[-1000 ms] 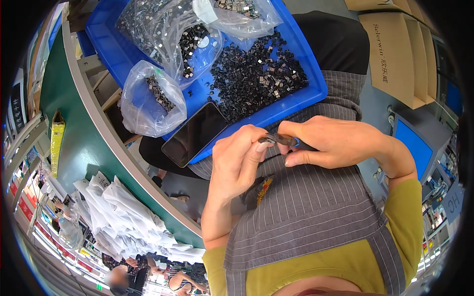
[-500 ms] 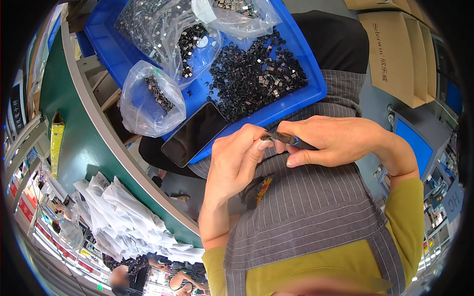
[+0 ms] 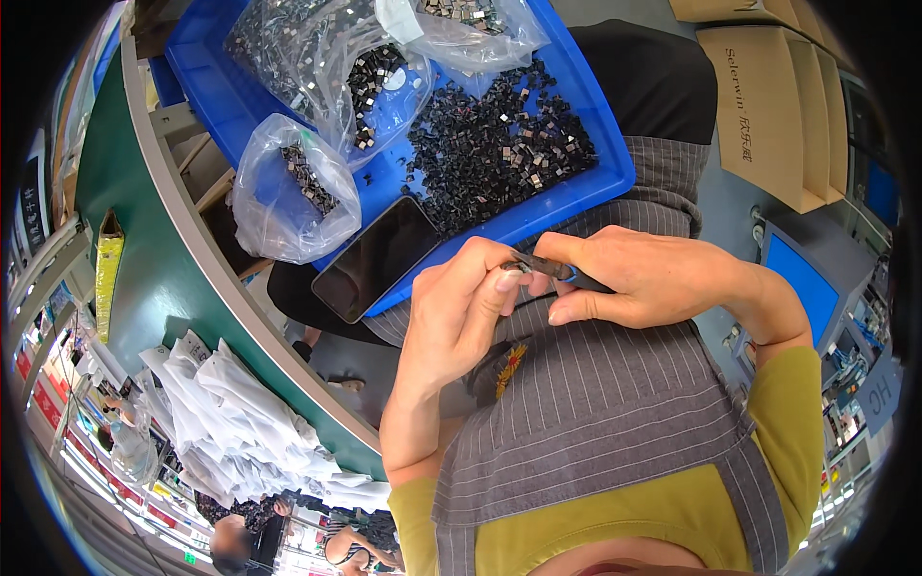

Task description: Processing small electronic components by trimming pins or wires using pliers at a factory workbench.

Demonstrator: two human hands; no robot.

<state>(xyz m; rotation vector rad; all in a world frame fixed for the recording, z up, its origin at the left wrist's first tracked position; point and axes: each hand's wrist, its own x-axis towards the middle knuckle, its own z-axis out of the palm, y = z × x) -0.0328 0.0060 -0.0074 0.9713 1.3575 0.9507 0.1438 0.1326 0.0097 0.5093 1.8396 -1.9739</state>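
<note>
In my right hand [image 3: 639, 276] is a pair of dark pliers or cutters [image 3: 567, 273], with the handles under my palm and the jaws pointing left. My left hand [image 3: 459, 305] pinches a small part between thumb and forefinger, right at the tool's jaws. Only a sliver of that part shows, so its kind cannot be made out. Just beyond my hands, a blue tray [image 3: 615, 182] rests on my lap. It holds a loose heap of small black and metallic pieces [image 3: 495, 144]. A black smartphone [image 3: 377, 259] lies across its near left corner.
Clear plastic bags [image 3: 298, 192] of similar small pieces lie in the tray. A green-topped table [image 3: 158, 259] curves along the left, with white packets [image 3: 235, 413] and a yellow strip-like object [image 3: 109, 278]. Cardboard cartons [image 3: 768, 115] and a blue-screened monitor [image 3: 802, 274] stand at right. Other people appear lower left.
Both hands stay together at the tool and have shifted very slightly left. My right thumb has moved a little to the left. The tray and its contents look the same.
</note>
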